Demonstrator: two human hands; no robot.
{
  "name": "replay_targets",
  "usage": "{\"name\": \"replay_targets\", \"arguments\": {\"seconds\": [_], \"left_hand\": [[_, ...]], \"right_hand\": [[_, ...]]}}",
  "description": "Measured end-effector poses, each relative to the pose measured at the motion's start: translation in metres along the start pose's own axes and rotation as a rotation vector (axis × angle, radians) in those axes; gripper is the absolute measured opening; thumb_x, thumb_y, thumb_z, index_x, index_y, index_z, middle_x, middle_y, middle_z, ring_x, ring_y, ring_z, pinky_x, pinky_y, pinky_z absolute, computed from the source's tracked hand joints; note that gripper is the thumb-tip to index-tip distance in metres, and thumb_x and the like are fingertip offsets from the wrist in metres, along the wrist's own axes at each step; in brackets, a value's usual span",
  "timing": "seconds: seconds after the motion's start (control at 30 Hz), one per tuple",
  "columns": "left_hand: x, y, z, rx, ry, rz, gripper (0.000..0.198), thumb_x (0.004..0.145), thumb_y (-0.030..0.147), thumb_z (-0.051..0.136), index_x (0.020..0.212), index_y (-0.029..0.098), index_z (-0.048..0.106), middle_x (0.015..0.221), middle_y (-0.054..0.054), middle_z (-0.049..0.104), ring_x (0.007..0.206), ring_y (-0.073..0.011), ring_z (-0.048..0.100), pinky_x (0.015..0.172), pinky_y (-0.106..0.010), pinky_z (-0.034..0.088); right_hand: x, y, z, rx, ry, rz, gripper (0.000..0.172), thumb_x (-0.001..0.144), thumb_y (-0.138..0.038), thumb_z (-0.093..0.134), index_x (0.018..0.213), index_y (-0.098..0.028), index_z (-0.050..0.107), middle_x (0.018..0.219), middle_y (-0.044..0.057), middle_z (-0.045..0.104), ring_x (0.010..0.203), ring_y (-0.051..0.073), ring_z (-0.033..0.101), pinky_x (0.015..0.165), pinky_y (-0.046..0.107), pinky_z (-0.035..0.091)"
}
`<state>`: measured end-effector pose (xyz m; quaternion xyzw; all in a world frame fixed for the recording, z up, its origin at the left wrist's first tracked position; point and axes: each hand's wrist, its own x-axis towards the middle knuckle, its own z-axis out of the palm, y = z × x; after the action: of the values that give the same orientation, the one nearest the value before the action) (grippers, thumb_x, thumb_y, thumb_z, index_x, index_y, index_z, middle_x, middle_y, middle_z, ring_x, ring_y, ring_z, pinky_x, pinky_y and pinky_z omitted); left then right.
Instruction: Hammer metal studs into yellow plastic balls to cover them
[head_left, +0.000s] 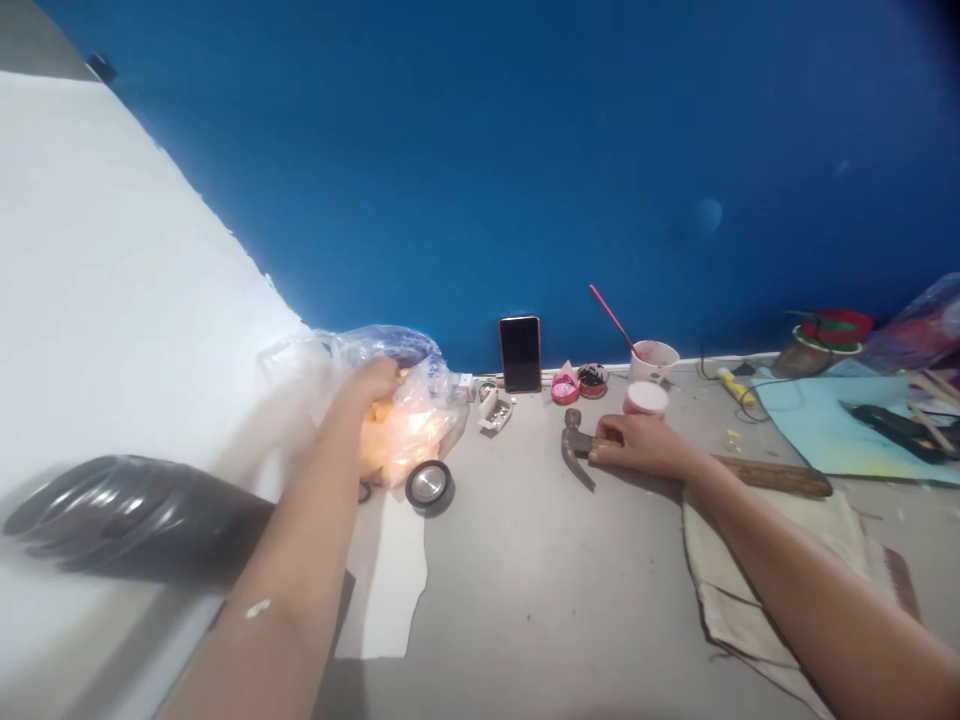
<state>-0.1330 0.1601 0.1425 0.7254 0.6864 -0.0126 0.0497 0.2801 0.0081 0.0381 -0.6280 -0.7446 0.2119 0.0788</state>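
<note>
At the left, my left hand (379,380) reaches into the mouth of a clear plastic bag (435,385). Yellow-orange pieces (386,445) glow brightly inside the bag under a light. The fingertips are hidden by the film, so I cannot tell what they hold. On the right, my right hand (634,443) is closed around the handle of a claw hammer (576,445), just behind its metal head. The hammer lies on the grey table, its wooden handle running to the right over a folded cream cloth (810,535).
A phone (520,355) leans against the blue wall. Close by are a small open box (495,410), red containers (564,388), a cup with a red stick (654,360) and a pink-lidded tub (645,399). A round black-rimmed item (429,486) sits before the bag.
</note>
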Motion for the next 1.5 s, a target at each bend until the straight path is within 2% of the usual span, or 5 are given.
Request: {"name": "replay_targets", "arguments": {"seconds": [0.2, 0.37, 0.53, 0.87, 1.5], "left_hand": [[-0.070, 0.060, -0.012, -0.602, 0.423, 0.094, 0.036, 0.079, 0.023, 0.068, 0.115, 0.023, 0.059, 0.109, -0.005, 0.068, 0.091, -0.0193, 0.066, 0.077, -0.028, 0.054], [-0.134, 0.129, 0.060, -1.530, -0.449, 0.213, 0.021, 0.087, 0.038, 0.067, 0.084, 0.020, 0.056, 0.077, -0.001, 0.062, 0.049, -0.0058, 0.046, 0.047, -0.019, 0.034], [-0.131, 0.144, 0.115, -1.992, -0.701, -0.129, 0.031, 0.093, 0.040, 0.064, 0.075, 0.017, 0.053, 0.069, 0.000, 0.057, 0.041, -0.0033, 0.034, 0.039, -0.016, 0.021], [-0.125, 0.144, 0.135, -2.200, -0.660, -0.077, 0.020, 0.083, 0.014, 0.071, 0.103, 0.015, 0.067, 0.107, -0.013, 0.072, 0.093, -0.0222, 0.071, 0.070, -0.027, 0.056], [-0.125, 0.138, 0.140, -2.095, -0.767, 0.073, 0.032, 0.072, 0.010, 0.083, 0.097, 0.018, 0.064, 0.100, -0.005, 0.068, 0.062, -0.0066, 0.059, 0.043, -0.012, 0.035]], "right_hand": [[0.000, 0.001, 0.000, 0.003, 0.004, 0.003, 0.033, 0.083, -0.057, 0.064, 0.089, -0.024, 0.064, 0.088, 0.005, 0.073, 0.079, 0.023, 0.065, 0.062, 0.029, 0.036], [0.000, 0.003, 0.000, -0.005, 0.003, -0.005, 0.032, 0.083, -0.056, 0.064, 0.088, -0.024, 0.063, 0.088, 0.005, 0.074, 0.079, 0.023, 0.065, 0.061, 0.028, 0.035], [0.002, 0.004, 0.001, -0.009, 0.011, -0.002, 0.033, 0.083, -0.057, 0.066, 0.088, -0.024, 0.064, 0.088, 0.005, 0.074, 0.080, 0.023, 0.066, 0.062, 0.029, 0.035], [0.001, 0.004, 0.000, 0.029, 0.014, 0.021, 0.036, 0.081, -0.056, 0.069, 0.091, -0.022, 0.066, 0.084, 0.004, 0.073, 0.077, 0.022, 0.065, 0.063, 0.029, 0.036], [0.000, 0.004, 0.002, 0.025, 0.028, 0.046, 0.033, 0.082, -0.055, 0.068, 0.089, -0.023, 0.066, 0.080, 0.002, 0.069, 0.071, 0.018, 0.060, 0.060, 0.029, 0.035]]}}
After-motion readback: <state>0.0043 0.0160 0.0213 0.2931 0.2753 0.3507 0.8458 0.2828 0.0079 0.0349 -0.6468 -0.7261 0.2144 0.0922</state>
